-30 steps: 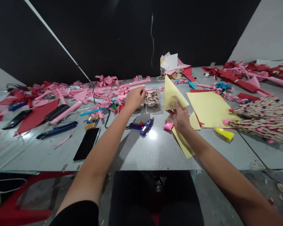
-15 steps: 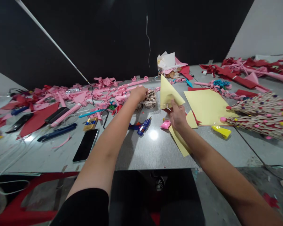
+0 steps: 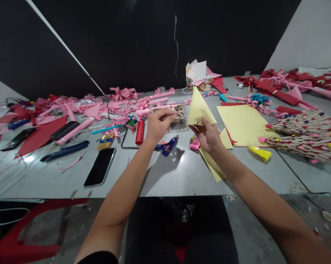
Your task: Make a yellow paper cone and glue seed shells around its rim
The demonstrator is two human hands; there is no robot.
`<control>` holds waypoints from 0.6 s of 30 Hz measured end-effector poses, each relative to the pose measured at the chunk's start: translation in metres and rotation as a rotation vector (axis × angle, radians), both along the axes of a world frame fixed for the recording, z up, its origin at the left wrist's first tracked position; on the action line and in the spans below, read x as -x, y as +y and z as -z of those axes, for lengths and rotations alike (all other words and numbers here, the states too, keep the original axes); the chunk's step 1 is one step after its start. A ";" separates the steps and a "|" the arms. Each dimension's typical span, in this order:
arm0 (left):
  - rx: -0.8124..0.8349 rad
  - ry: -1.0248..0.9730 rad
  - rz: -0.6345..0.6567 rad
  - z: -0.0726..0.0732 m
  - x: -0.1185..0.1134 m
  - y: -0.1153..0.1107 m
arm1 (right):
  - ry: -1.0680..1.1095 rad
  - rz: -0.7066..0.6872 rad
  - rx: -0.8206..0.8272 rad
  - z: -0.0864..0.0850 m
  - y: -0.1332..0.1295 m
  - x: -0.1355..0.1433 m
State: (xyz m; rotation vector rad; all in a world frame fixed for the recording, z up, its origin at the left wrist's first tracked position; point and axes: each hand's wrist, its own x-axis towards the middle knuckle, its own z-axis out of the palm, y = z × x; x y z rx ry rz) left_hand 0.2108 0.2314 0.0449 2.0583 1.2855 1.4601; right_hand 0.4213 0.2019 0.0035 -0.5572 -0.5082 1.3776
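My right hand (image 3: 209,136) is closed on a pale yellow paper cone (image 3: 199,108), which points up, with a small light piece near its lower edge. My left hand (image 3: 160,125) hovers left of the cone, thumb and fingertips pinched together. Whatever lies between those fingertips is too small to make out. Just behind the left hand is a clear plastic tray (image 3: 179,114) of small beige-brown pieces, partly hidden by the fingers. A blue hot glue gun (image 3: 167,146) lies on the table below, between my hands. By my right wrist are a pink packet (image 3: 194,144) and yellow paper offcuts (image 3: 211,164).
A large yellow sheet (image 3: 244,124) lies on red paper at right, beside cones covered in pale pieces and pompoms (image 3: 305,141). Leftward are a phone (image 3: 99,167), a yellow box (image 3: 105,142), a red roll (image 3: 139,132), a blue cutter (image 3: 65,150) and pink paper scraps (image 3: 124,94).
My left hand has drawn back from the tray toward me and slightly left, with its fingertips pinched, uncovering the red roll. My right hand still holds the cone in nearly the same place.
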 end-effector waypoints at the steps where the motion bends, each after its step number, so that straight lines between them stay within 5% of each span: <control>1: -0.020 -0.061 0.042 0.003 -0.006 -0.009 | -0.011 -0.006 0.004 0.001 0.000 -0.001; 5: -0.051 -0.282 0.199 0.008 -0.025 -0.031 | -0.081 -0.030 0.037 0.002 -0.003 -0.005; 18: 0.263 -0.678 0.231 0.012 -0.042 -0.042 | -0.155 0.001 0.070 -0.010 -0.016 -0.001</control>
